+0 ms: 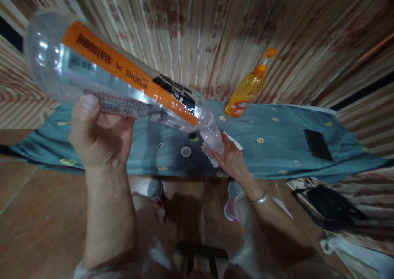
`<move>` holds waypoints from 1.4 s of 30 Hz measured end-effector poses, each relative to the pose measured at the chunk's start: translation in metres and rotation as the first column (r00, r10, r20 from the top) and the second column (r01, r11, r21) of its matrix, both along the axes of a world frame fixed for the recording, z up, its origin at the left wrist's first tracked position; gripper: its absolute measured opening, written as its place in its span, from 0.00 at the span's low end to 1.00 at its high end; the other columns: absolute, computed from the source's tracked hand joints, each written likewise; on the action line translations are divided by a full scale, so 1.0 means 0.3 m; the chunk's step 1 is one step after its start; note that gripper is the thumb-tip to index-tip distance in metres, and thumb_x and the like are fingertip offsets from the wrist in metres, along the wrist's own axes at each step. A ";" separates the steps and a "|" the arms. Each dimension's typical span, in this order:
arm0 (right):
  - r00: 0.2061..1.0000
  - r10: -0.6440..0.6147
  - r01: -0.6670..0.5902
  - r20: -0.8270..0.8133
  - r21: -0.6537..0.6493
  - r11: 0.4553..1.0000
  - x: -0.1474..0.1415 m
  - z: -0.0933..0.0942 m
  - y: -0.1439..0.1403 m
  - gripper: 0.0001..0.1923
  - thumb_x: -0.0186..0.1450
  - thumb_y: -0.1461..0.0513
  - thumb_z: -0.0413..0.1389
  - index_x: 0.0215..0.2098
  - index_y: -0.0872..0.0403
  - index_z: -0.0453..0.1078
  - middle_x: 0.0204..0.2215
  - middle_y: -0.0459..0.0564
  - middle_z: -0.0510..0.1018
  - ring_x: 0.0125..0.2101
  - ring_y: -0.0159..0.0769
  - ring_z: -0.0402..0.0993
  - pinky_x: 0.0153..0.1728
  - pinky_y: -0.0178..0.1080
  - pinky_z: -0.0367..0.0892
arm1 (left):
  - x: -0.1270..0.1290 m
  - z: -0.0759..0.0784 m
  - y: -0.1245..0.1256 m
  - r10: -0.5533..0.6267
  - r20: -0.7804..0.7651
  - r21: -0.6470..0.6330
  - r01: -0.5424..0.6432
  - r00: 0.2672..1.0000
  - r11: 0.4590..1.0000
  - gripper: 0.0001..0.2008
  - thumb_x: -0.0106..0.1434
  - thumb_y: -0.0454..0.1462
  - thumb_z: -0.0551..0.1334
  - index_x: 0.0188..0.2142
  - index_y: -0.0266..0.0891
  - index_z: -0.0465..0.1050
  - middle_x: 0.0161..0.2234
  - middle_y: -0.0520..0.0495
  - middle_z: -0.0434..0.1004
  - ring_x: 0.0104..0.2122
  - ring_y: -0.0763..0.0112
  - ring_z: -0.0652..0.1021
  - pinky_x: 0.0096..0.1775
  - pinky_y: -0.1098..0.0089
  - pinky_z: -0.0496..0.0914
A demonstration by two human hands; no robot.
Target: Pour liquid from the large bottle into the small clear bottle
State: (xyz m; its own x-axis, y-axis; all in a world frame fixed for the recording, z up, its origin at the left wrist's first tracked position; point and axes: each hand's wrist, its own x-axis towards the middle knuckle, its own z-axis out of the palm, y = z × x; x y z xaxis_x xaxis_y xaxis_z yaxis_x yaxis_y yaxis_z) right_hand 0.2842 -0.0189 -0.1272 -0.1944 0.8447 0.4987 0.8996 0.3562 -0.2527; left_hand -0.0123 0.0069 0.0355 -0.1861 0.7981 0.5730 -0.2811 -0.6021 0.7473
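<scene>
Bottle (132,79), clear with an orange-banded label, lies nearest the camera, slanting across the left and middle of the view, base raised and neck lowered toward the bench (264,155). The left hand (101,133) supports it from beneath, fingers clamped on the body toward the base, with the thumb on the near side; the fingertips are hidden. Such a hold presumably governs the tilt, leaving the neck free to meet the smaller clear vessel (212,136). That vessel is gripped low down, just above the bench, by the fingers of the right hand (230,157), probably to steady its mouth against the neck; whether the two rims touch cannot be told. White tissue (211,155) lies about the vessel's lower end, perhaps to shield the patterned cloth. A pale disc (186,151) rests flat to the left, near the vessel. The amber dispenser (244,92) stands upright behind, and the phone (318,144) lies well apart at right, both outside the hands' working space.
</scene>
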 end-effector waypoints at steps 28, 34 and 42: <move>1.000 0.003 -0.003 -0.009 -0.030 1.000 -0.004 0.010 -0.007 0.35 0.72 0.49 0.51 0.68 0.62 0.52 0.55 0.70 0.77 0.55 0.55 0.76 0.50 0.56 0.77 | 0.009 -0.001 -0.003 0.072 0.004 -0.028 -0.072 0.997 0.997 0.34 0.43 0.54 0.68 0.46 0.41 0.67 0.52 0.46 0.75 0.64 0.38 0.68 0.59 0.34 0.66; 1.000 0.007 -0.007 -0.009 -0.007 1.000 -0.004 0.006 -0.005 0.35 0.73 0.48 0.50 0.68 0.64 0.53 0.54 0.71 0.77 0.55 0.55 0.77 0.49 0.55 0.78 | -0.019 -0.033 0.015 0.030 0.017 -0.019 -0.030 0.999 0.999 0.32 0.49 0.53 0.66 0.50 0.41 0.63 0.55 0.45 0.70 0.68 0.36 0.62 0.59 0.34 0.65; 1.000 0.000 0.000 -0.009 -0.016 1.000 -0.005 0.010 -0.008 0.35 0.73 0.47 0.49 0.68 0.63 0.53 0.54 0.70 0.77 0.55 0.55 0.76 0.48 0.55 0.78 | 0.001 -0.009 0.005 -0.003 0.022 0.011 0.003 1.000 1.000 0.40 0.44 0.53 0.70 0.54 0.43 0.63 0.54 0.46 0.72 0.68 0.36 0.60 0.61 0.34 0.62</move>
State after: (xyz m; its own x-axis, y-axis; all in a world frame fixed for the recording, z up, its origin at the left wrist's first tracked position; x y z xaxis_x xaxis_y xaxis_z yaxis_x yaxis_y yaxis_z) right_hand 0.2826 -0.0212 -0.1243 -0.1900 0.8525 0.4869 0.8971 0.3522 -0.2666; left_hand -0.0121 0.0084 0.0328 -0.1964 0.7926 0.5772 -0.2988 -0.6091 0.7347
